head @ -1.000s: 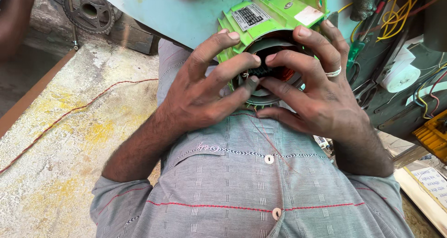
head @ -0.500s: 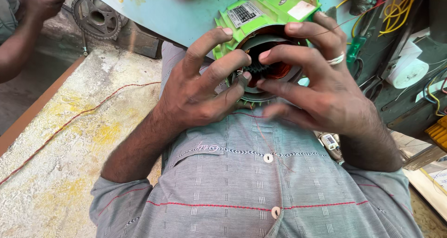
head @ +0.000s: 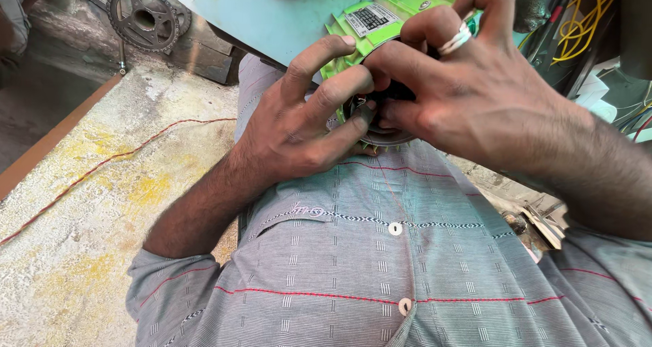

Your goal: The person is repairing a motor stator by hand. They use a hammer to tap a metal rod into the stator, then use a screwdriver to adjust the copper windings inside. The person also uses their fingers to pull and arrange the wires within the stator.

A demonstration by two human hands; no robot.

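Note:
A bright green motor housing with a grey label plate rests against my chest, just above my grey striped shirt. My left hand grips its round dark opening from the left, thumb and fingers curled on the rim. My right hand, with a white ring on one finger, covers the opening from the right, fingertips pressed into the dark ring inside. The inside of the motor is mostly hidden by my fingers.
A pale blue panel stands behind the motor. A rough stone slab with yellow stains and a thin red wire lies at left. A toothed sprocket sits at the top left. Yellow cables hang at the top right.
My right hand has slid left and down over the opening, hiding the red-orange winding that showed before. The view has tilted, and another person's arm at the far left has left the frame.

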